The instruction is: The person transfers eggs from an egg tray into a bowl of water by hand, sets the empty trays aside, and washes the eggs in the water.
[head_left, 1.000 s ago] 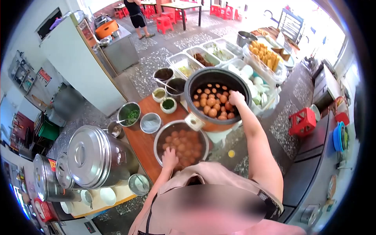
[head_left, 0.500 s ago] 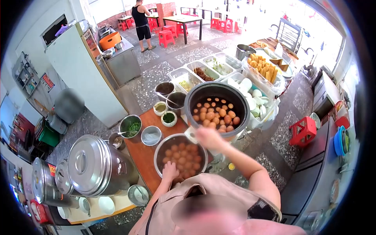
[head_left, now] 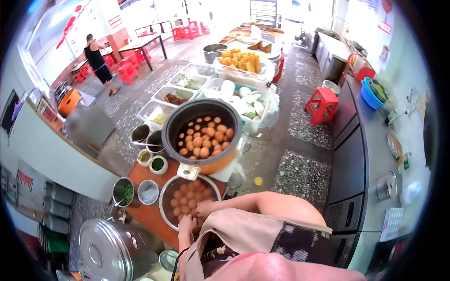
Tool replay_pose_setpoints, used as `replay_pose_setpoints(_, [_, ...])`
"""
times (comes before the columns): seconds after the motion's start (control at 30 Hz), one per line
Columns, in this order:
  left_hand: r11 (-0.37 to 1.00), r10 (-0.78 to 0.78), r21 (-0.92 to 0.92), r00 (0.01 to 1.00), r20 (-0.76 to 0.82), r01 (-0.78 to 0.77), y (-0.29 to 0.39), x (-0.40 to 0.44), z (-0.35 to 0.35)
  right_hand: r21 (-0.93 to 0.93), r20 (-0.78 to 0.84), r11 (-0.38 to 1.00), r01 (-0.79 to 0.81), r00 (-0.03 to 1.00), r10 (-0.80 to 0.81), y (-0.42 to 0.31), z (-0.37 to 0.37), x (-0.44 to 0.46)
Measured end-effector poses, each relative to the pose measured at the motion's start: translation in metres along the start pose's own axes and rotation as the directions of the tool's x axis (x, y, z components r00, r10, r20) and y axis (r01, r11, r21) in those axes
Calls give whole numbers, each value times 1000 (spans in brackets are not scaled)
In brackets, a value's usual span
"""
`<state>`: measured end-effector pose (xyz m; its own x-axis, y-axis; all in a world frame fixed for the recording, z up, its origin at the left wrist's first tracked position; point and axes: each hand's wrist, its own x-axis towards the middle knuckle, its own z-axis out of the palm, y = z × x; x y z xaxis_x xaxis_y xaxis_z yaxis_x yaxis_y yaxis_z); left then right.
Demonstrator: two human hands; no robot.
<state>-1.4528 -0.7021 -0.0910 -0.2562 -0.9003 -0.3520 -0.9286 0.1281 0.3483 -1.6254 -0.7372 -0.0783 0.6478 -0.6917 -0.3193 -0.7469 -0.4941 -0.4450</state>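
Both my hands are down in the near side of the steel bowl (head_left: 162, 196), where brown eggs (head_left: 187, 195) sit crowded together in liquid. My left hand (head_left: 187, 225) reaches in over the near rim with its fingers bent down; my right hand (head_left: 205, 209) is just beside it, its fingers curled low among the eggs. I can't tell whether either hand pinches an egg, as my fingertips are hidden.

The bowl rests on the reddish-brown table (head_left: 138, 175). Just beyond it stands the big dark-rimmed pot (head_left: 169, 129), with more eggs (head_left: 205, 142) in dark liquid. To the left of my bowl are a small pale bowl (head_left: 148, 192) and, farther left, a metal bowl of chopped greens (head_left: 124, 192). Two small jars (head_left: 158, 165) sit near the pot's left side. Well beyond the pot, fried dough sticks (head_left: 241, 60) are piled in a plastic-lined container. A person in a black tank top (head_left: 96, 60) stands far off, near the tables.
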Motion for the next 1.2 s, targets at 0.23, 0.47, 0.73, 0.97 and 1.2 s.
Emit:
replay_pose_setpoints(0.23, [990, 60, -131, 998, 16, -57, -9, -1, -9, 169, -71, 985, -11, 997, 23, 2, 14, -2])
replay_pose_setpoints(0.47, [975, 57, -222, 988, 147, -23, -17, 8, 2, 379, -185, 924, 43, 982, 30, 21, 33, 17])
replay_pose_setpoints(0.73, [980, -125, -183, 965, -232, 83, 9, 1, 1, 351, -339, 935, 58, 938, 69, 21, 21, 7])
replay_pose_setpoints(0.97, [945, -98, -326, 963, -249, 12, 15, 0, -4, 350, -197, 929, 122, 979, -55, 19, 4, 7])
replay_pose_setpoints(1.2, [944, -277, -239, 938, -206, 227, 32, -4, -18, 339, -278, 938, -70, 945, 171, 11, -15, 1])
